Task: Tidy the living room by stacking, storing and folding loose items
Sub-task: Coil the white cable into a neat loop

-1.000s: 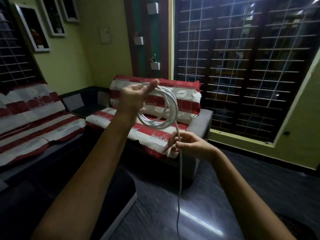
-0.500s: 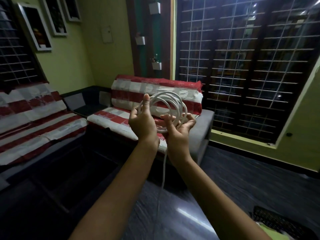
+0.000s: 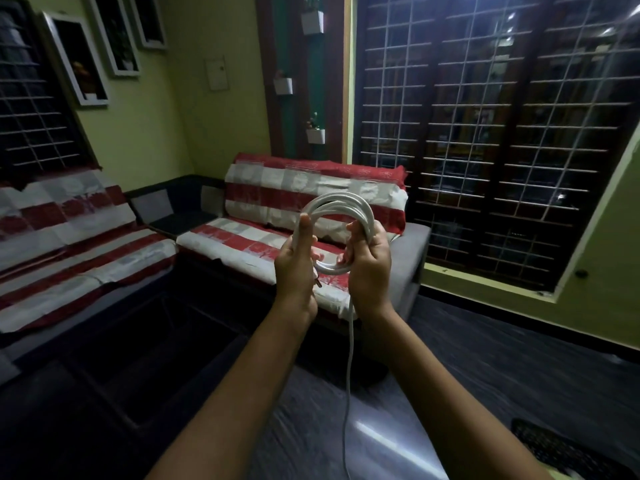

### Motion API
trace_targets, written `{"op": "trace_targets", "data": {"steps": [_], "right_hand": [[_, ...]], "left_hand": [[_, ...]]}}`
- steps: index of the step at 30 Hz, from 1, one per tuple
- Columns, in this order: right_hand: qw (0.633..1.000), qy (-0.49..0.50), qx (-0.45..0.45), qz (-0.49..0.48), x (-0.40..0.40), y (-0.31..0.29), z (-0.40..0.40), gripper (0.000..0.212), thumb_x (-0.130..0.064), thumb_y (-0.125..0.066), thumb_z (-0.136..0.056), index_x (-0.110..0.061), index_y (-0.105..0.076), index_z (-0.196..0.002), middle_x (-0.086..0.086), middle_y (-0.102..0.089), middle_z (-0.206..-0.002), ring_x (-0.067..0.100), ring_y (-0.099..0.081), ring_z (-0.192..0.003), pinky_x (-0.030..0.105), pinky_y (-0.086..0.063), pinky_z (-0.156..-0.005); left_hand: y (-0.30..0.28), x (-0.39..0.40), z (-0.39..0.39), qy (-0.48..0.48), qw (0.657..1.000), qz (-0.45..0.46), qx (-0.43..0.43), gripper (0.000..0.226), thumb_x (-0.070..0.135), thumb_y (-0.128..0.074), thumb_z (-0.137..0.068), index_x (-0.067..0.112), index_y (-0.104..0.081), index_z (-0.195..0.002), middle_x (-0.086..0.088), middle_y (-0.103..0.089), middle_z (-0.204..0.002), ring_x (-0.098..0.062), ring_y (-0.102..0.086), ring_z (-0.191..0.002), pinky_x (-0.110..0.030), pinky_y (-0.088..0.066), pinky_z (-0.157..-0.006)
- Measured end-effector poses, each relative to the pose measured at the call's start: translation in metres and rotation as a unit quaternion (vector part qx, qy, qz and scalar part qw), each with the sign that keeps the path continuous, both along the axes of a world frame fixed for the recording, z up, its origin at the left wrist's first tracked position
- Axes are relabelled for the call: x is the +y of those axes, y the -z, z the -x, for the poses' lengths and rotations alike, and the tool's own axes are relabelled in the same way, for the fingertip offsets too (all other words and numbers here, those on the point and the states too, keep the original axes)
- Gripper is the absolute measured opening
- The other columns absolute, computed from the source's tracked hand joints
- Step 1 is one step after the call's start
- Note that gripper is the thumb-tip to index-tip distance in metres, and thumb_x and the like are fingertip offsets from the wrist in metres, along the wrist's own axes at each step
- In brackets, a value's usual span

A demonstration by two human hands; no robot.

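Coiling a long white round plastic cable (image 3: 337, 216) into loops at chest height: the left hand (image 3: 297, 268) grips the coil's left side, thumb up along the loops to keep them stacked, and the right hand (image 3: 369, 268) curls round the right side, prob. laying in another turn. A loose tail hangs between the wrists toward the dark glossy floor (image 3: 519, 368), so winding isn't done. Nothing carries the coil. Room ahead is open; the red-and-white striped cloth-covered sofa (image 3: 263, 244) sits just beyond, w/ a dark low counter (image 3: 114, 368) to the left.
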State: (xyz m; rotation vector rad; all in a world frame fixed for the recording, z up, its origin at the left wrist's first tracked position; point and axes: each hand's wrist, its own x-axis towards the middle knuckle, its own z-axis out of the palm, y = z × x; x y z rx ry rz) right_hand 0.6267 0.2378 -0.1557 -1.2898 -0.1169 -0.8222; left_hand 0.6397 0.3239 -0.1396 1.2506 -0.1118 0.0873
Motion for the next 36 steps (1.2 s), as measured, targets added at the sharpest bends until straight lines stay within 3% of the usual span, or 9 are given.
{"op": "trace_targets", "data": {"steps": [4, 7, 11, 16, 21, 25, 29, 33, 36], "right_hand": [[0.995, -0.013, 0.056, 0.082, -0.016, -0.006, -0.004, 0.017, -0.013, -0.042, -0.101, -0.017, -0.051, -0.086, -0.001, -0.045, -0.066, 0.01, -0.041, -0.052, 0.03, -0.039, -0.049], [0.978, -0.037, 0.107, 0.173, -0.028, -0.014, -0.006, 0.018, -0.013, -0.042, -0.1, -0.016, -0.05, -0.084, 0.001, -0.046, -0.067, 0.011, -0.042, -0.052, 0.028, -0.04, -0.049], [0.931, -0.09, 0.192, 0.297, -0.023, -0.026, -0.005, 0.013, -0.018, -0.044, -0.101, -0.014, -0.056, -0.102, -0.007, -0.054, -0.067, 0.007, -0.042, -0.052, 0.023, -0.039, -0.048], [0.886, -0.153, 0.247, 0.361, -0.027, -0.032, -0.004, 0.02, -0.003, -0.042, -0.097, -0.004, -0.056, -0.111, -0.004, -0.047, -0.062, 0.007, -0.036, -0.049, 0.023, -0.032, -0.046], [0.899, -0.156, 0.229, 0.338, -0.026, -0.023, 0.0, 0.02, -0.008, -0.049, -0.097, -0.015, -0.059, -0.081, 0.005, -0.053, -0.063, 0.013, -0.052, -0.054, 0.027, -0.047, -0.055], [0.905, -0.23, 0.228, 0.275, -0.027, -0.019, -0.001, 0.01, -0.007, -0.052, -0.095, -0.004, -0.061, -0.099, 0.022, -0.067, -0.089, 0.034, -0.068, -0.081, 0.041, -0.058, -0.074], [0.876, -0.234, 0.256, 0.335, -0.039, -0.018, 0.006, 0.009, -0.028, -0.058, -0.093, -0.022, -0.06, -0.099, 0.012, -0.069, -0.102, 0.017, -0.07, -0.082, 0.044, -0.057, -0.084], [0.82, -0.346, 0.3, 0.342, -0.056, -0.007, 0.011, 0.057, -0.061, -0.067, -0.073, -0.019, -0.057, -0.111, 0.01, -0.071, -0.103, 0.016, -0.063, -0.059, 0.03, -0.054, -0.059], [0.822, -0.406, 0.256, 0.308, -0.063, 0.022, 0.005, 0.074, -0.058, -0.072, -0.072, -0.016, -0.053, -0.129, 0.013, -0.066, -0.119, 0.013, -0.053, -0.059, 0.022, -0.044, -0.056]], "left_hand": [[0.014, 0.016, -0.008, 0.081, 0.993, -0.085, 0.016, 0.069, 0.073, -0.043, -0.079, 0.021, -0.056, -0.121, 0.0, -0.063, -0.115, -0.015, -0.059, -0.109, -0.033, -0.044, -0.085], [0.012, 0.025, -0.018, 0.014, 0.986, -0.151, -0.071, 0.086, 0.089, -0.044, -0.065, 0.028, -0.045, -0.125, 0.006, -0.057, -0.119, -0.014, -0.055, -0.114, -0.03, -0.044, -0.087], [-0.008, 0.028, -0.036, -0.037, 0.887, -0.353, -0.295, 0.077, 0.084, -0.042, -0.071, 0.033, -0.046, -0.129, 0.007, -0.057, -0.125, -0.01, -0.057, -0.113, -0.042, -0.049, -0.094], [-0.021, 0.03, -0.046, 0.128, 0.829, -0.436, -0.324, 0.059, 0.07, -0.054, -0.078, 0.017, -0.068, -0.098, 0.004, -0.069, -0.073, -0.004, -0.067, -0.061, -0.024, -0.054, -0.052], [-0.02, 0.025, -0.05, 0.059, 0.798, -0.496, -0.337, 0.062, 0.067, -0.052, -0.075, 0.008, -0.067, -0.064, 0.004, -0.061, -0.055, -0.01, -0.062, -0.057, -0.024, -0.047, -0.056], [-0.024, 0.022, -0.045, 0.02, 0.769, -0.545, -0.334, 0.063, 0.066, -0.054, -0.08, 0.011, -0.055, -0.049, -0.002, -0.054, -0.048, -0.013, -0.054, -0.049, -0.022, -0.037, -0.047], [-0.024, 0.02, -0.038, -0.031, 0.74, -0.56, -0.371, 0.057, 0.068, -0.053, -0.079, 0.02, -0.047, -0.048, 0.006, -0.046, -0.047, -0.006, -0.046, -0.047, -0.02, -0.031, -0.047], [-0.04, 0.032, -0.039, -0.034, 0.804, -0.465, -0.37, 0.058, 0.062, -0.055, -0.08, 0.018, -0.041, -0.044, 0.006, -0.037, -0.04, -0.007, -0.038, -0.035, -0.013, -0.027, -0.044], [-0.05, 0.036, -0.042, -0.096, 0.865, -0.354, -0.341, 0.06, 0.056, -0.059, -0.083, 0.017, -0.033, -0.044, 0.005, -0.032, -0.04, -0.006, -0.034, -0.035, -0.012, -0.026, -0.044]]}}
